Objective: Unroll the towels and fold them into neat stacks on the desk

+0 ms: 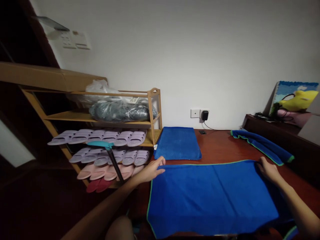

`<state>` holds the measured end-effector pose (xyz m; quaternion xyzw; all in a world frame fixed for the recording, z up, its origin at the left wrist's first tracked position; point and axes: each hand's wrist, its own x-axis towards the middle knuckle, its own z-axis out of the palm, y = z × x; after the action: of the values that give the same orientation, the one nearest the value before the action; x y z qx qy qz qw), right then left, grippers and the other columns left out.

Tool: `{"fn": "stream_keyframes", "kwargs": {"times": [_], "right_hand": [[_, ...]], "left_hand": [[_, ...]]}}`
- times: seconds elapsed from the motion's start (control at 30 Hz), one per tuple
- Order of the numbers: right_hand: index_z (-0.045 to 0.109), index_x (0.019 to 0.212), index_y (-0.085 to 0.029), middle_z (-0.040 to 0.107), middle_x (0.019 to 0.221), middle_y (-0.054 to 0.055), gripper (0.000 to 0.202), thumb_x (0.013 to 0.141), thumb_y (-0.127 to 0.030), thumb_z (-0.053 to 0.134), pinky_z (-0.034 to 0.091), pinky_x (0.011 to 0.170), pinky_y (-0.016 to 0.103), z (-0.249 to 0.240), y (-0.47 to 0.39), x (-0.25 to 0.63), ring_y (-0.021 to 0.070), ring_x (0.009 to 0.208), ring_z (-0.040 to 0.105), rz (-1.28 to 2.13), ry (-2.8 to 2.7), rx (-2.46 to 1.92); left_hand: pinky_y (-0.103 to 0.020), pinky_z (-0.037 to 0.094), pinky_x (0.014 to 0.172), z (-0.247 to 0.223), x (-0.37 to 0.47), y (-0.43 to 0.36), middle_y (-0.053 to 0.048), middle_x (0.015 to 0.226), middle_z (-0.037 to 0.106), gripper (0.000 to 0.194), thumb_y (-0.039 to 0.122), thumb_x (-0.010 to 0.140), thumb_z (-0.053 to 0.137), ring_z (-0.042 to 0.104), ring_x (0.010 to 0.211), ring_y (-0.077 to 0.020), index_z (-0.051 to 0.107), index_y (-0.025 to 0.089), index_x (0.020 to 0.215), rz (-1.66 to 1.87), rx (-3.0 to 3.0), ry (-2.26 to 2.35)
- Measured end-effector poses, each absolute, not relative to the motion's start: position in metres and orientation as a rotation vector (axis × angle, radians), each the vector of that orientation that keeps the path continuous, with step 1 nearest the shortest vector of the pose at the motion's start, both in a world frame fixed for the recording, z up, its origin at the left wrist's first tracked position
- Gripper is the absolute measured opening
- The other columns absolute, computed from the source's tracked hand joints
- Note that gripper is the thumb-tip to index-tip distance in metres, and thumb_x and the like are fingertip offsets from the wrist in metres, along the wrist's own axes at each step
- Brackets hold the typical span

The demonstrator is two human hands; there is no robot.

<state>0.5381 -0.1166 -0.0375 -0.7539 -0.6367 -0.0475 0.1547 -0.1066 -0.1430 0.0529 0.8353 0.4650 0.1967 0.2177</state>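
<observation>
Dim light greys the wall while deep shadow covers the floor.

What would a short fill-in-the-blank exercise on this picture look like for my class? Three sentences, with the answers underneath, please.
1. The spread blue cloth has a thin border coloured ____.
2. The left hand is at the far left corner of this cloth, and the right hand is at its far ____ corner.
3. The black adapter is plugged in on the white ____ behind the table.

Missing words: green; right; wall.
</observation>
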Motion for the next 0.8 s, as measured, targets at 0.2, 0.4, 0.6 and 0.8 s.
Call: {"fn": "stream_keyframes", "kwargs": {"times": [0.2, 0.4, 0.6, 0.8], "right_hand": [[0.054, 0.106, -0.02, 0.06, 0.111, 0.013, 0.034, 0.08, -0.034, 0.037, 0.046, 0.074, 0.039, -0.036, -0.11, 0.532, 0.0284, 0.107, 0.056, -0.24, -1.868, -2.11], [0.061, 0.094, -0.02, 0.061, 0.099, 0.011, 0.027, 0.081, -0.032, 0.041, 0.041, 0.07, 0.035, -0.026, -0.113, 0.524, 0.0266, 0.099, 0.056, -0.341, -1.914, -2.124], [0.065, 0.091, -0.02, 0.061, 0.095, 0.011, 0.033, 0.083, -0.039, 0.04, 0.041, 0.068, 0.033, -0.022, -0.116, 0.532, 0.0255, 0.093, 0.057, -0.362, -1.859, -2.125], [0.07, 0.088, -0.023, 0.06, 0.097, 0.011, 0.042, 0.084, -0.048, 0.037, 0.042, 0.071, 0.037, -0.02, -0.12, 0.525, 0.0287, 0.097, 0.055, -0.49, -1.72, -2.17]], "left_hand": [[-0.033, 0.04, 0.09, 0.042, -0.116, -0.141, -0.006, 0.104, 0.059, 0.018, 0.03, 0.086, 0.041, 0.055, 0.099, -0.0211, 0.051, 0.021, 0.098, 0.492, 2.309, 1.338], [-0.033, 0.042, 0.088, 0.042, -0.13, -0.135, -0.005, 0.098, 0.061, 0.02, 0.034, 0.08, 0.051, 0.057, 0.095, -0.0218, 0.056, 0.02, 0.093, 0.55, 2.303, 1.366], [-0.024, 0.04, 0.052, 0.059, -0.145, -0.133, 0.005, 0.058, 0.053, 0.031, 0.048, 0.07, 0.065, 0.052, 0.053, -0.0142, 0.056, 0.019, 0.079, 0.642, 1.808, 1.343], [-0.023, 0.039, 0.05, 0.062, -0.15, -0.127, 0.002, 0.062, 0.058, 0.038, 0.047, 0.061, 0.074, 0.054, 0.056, -0.0142, 0.059, 0.017, 0.079, 0.864, 1.527, 1.252]]}}
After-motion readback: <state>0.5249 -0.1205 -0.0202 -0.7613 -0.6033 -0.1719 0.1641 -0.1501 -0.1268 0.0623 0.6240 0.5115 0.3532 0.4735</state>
